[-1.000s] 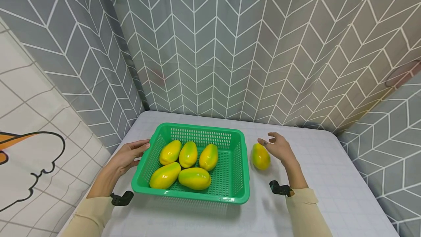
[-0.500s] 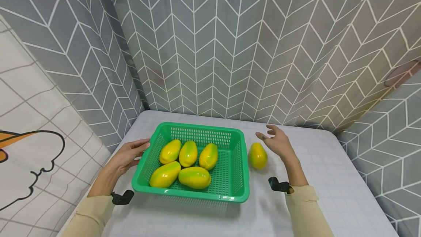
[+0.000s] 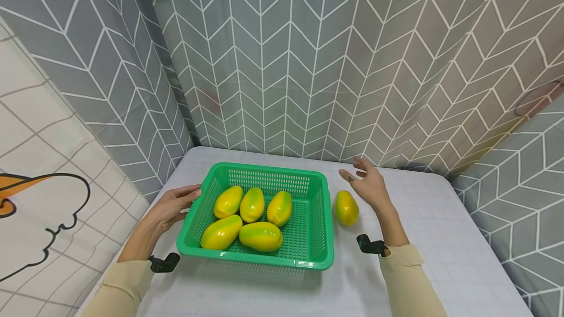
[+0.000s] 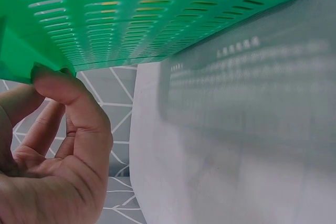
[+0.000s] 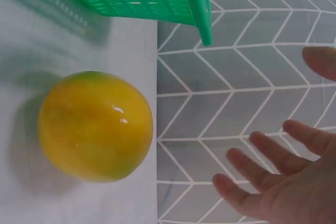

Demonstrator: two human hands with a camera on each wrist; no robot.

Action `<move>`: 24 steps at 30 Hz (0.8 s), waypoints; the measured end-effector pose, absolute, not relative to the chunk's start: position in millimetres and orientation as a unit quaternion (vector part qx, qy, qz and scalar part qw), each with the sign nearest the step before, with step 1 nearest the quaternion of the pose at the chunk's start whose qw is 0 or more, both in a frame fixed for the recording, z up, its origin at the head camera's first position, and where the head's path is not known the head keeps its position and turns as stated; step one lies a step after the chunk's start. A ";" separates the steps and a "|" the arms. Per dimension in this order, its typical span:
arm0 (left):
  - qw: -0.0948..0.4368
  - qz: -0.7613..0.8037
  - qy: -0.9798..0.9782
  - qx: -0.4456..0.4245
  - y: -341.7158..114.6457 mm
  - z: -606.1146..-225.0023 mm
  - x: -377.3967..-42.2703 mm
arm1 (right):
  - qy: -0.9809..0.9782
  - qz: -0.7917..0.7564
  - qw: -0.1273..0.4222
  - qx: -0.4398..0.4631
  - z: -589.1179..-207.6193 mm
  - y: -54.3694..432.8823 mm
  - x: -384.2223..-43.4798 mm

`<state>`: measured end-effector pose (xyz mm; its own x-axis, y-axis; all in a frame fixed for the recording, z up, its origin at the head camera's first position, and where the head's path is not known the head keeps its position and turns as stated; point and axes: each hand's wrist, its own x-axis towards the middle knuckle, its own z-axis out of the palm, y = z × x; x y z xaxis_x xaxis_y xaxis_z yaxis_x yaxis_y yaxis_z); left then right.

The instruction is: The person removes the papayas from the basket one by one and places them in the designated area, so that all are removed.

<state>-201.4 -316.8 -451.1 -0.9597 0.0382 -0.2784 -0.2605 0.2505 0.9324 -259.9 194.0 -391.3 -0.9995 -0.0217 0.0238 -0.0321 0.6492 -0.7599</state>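
A green plastic basket (image 3: 264, 257) with slotted walls holds several glossy yellow-green fruits (image 3: 261, 237), shaped like mangoes or small papayas. My left hand (image 3: 169, 209) pinches its left rim, thumb and fingertips meeting at the edge in the left wrist view. To the right of the basket one more such fruit (image 3: 346, 208) lies on the table, close to the basket wall. Behind and above that fruit hovers my right hand (image 3: 369, 185), fingers spread and holding nothing. The right wrist view shows a gap between the loose fruit (image 5: 95, 126) and the hand (image 5: 294, 177).
The table (image 3: 423, 238) has a white cloth and a rounded far right corner. Grey chevron-patterned curtains (image 3: 282, 62) hang behind it and at the right side. A white grid-patterned curtain (image 3: 44, 160) with a cartoon print hangs at the left.
My right hand has moved back and slightly left, farther from the loose fruit. That fruit has shifted a little left toward the basket. My left hand keeps its grip on the rim.
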 end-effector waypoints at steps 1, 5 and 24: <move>0.123 0.607 0.782 -0.070 -317.0 -451.1 -201.4 | -0.907 0.420 0.012 0.021 -391.6 193.4 -259.8; 0.123 0.607 0.782 -0.071 -317.6 -450.8 -201.2 | -0.904 0.425 0.030 0.039 -391.4 189.6 -259.7; 0.123 0.615 0.776 -0.071 -318.3 -454.2 -202.0 | -0.882 0.444 0.066 0.144 -380.2 169.4 -265.4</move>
<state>-202.0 -318.3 -454.2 -0.9596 0.0420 -0.2782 -0.2612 0.2345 0.9364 -265.4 169.4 -380.2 -0.9497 -0.1952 0.2448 -0.3130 0.5651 -0.7634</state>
